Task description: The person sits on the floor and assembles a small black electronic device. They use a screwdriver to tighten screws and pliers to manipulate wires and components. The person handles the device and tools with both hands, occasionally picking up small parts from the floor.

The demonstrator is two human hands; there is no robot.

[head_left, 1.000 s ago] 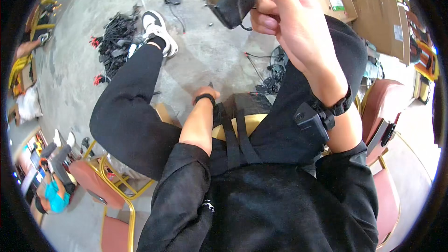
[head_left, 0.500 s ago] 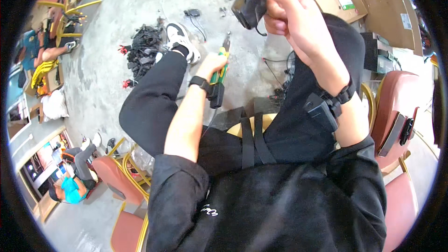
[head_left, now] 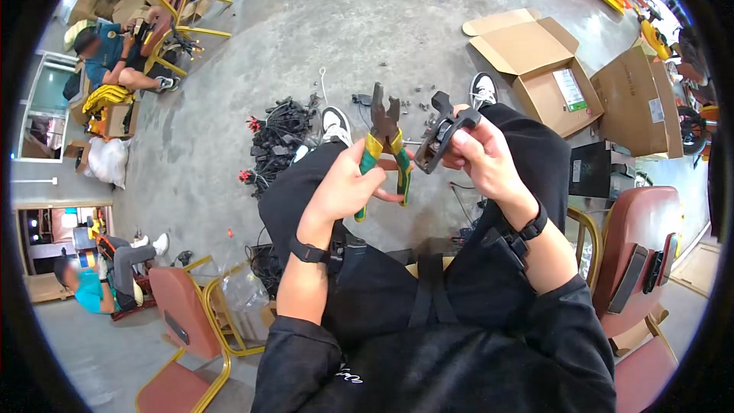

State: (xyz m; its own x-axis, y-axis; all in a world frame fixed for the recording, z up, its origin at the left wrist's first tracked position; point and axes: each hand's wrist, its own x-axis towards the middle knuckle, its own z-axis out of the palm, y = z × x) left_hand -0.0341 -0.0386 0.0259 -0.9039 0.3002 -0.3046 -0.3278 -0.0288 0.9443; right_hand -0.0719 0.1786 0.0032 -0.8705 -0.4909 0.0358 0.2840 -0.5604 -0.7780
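My left hand [head_left: 350, 187] is wrapped round the green and yellow handles of a pair of pliers [head_left: 384, 134]. The pliers' dark jaws point away from me and stand slightly apart. In my right hand [head_left: 485, 154] is a black plastic part [head_left: 441, 134] with a curved frame and a knob-like end, pinched between thumb and fingers. The jaws are close to the left side of this part, with a gap between them. Black bands with small boxes are strapped to both my wrists.
A heap of black cables [head_left: 279, 141] with red ends lies beyond my left knee. Small dark pieces [head_left: 417, 105] are scattered on the concrete floor. Open cardboard boxes [head_left: 562, 92] stand at the far right. Pinkish chairs [head_left: 180, 306] flank me, and two people sit at the left.
The black part has come down and nearer to me in my right hand. My left hand has raised the pliers beside it, and their handles have spread. The view has tilted up.
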